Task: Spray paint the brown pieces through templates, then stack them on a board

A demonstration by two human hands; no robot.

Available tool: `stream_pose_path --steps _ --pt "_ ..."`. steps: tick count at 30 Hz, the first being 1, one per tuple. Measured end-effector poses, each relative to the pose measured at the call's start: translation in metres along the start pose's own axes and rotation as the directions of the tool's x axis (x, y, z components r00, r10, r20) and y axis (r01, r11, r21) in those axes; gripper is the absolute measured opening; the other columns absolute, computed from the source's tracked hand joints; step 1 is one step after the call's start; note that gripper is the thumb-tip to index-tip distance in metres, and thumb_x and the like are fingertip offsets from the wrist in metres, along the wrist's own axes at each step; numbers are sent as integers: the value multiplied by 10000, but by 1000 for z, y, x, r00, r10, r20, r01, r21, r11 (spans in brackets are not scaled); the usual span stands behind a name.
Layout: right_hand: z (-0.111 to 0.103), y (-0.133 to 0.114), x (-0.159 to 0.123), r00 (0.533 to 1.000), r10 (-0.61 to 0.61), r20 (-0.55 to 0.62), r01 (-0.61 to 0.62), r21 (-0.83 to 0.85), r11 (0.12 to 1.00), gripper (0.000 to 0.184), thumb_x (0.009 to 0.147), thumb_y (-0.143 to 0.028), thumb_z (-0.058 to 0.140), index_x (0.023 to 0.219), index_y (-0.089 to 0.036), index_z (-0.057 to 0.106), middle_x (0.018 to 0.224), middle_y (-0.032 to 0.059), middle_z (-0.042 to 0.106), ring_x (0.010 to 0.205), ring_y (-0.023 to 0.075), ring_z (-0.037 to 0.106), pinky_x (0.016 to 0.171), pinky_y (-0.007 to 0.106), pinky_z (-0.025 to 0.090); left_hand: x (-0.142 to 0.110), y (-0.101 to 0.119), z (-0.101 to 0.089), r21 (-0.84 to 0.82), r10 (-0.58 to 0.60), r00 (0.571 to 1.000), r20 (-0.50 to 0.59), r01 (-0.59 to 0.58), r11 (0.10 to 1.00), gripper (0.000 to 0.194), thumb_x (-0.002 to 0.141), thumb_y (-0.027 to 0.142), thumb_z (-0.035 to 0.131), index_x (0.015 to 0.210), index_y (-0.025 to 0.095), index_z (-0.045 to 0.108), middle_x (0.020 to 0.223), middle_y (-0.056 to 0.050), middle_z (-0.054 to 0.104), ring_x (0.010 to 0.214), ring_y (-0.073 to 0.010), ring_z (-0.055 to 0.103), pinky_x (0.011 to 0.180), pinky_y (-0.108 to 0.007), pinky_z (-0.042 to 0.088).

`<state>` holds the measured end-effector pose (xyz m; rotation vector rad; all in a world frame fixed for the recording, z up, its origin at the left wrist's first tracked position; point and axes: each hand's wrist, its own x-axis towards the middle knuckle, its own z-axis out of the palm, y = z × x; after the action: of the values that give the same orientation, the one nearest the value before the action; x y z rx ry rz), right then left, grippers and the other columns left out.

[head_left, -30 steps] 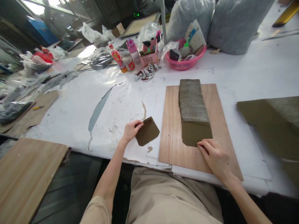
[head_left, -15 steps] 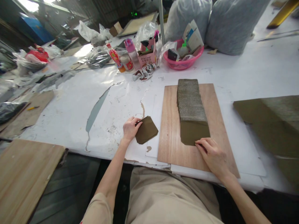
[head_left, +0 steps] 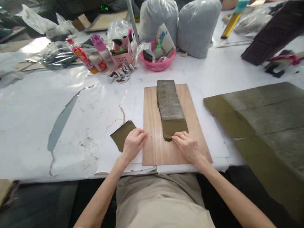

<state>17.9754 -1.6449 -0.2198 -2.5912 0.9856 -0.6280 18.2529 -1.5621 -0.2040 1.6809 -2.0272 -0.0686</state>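
Note:
A long row of overlapping olive fabric pieces (head_left: 169,98) lies on a wooden board (head_left: 152,126); their grey edges show at the back and one flat olive face at the front. My right hand (head_left: 186,144) pinches the near edge of that front piece. Beside the board's left edge is my left hand (head_left: 134,142), its fingertips pressed together and nothing visible in them. A small pile of olive pieces (head_left: 122,133) rests on the white table to its left, partly hidden behind the hand.
Large olive sheets (head_left: 266,110) spread over the table's right side. Behind the board stand a pink basin (head_left: 158,65) of small items, a pink box (head_left: 122,55), bottles and two stuffed plastic bags (head_left: 199,28). The white table covering (head_left: 64,117) is torn at left.
My left hand has let go of the small pile and moved right to the board's edge. My right hand stays at the front piece's near edge, shifted slightly inward. The view has turned right.

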Motion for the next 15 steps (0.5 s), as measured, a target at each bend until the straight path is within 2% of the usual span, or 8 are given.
stream_pose_path --steps 5,11,15 --pt "-11 3 5 983 181 -18 -173 214 961 158 937 -189 521 945 -213 677 968 52 715 928 206 641 836 361 515 14 32 16 -47 105 993 59 -103 994 181 964 204 484 995 182 661 1017 -86 685 979 -211 619 849 -371 537" --pt "-11 9 6 963 268 -16 -248 329 911 181 875 -159 525 926 -218 689 928 48 720 853 200 657 790 353 528 24 49 24 -66 157 986 45 -154 986 175 957 187 499 1008 175 665 1030 -92 693 981 -211 641 844 -360 551" --pt "-8 12 4 955 296 11 -278 374 885 179 880 -161 518 914 -213 685 920 46 708 825 188 645 775 334 525 27 54 30 -72 147 989 27 -145 987 188 954 178 499 1037 164 667 1064 -106 691 993 -212 638 844 -357 545"
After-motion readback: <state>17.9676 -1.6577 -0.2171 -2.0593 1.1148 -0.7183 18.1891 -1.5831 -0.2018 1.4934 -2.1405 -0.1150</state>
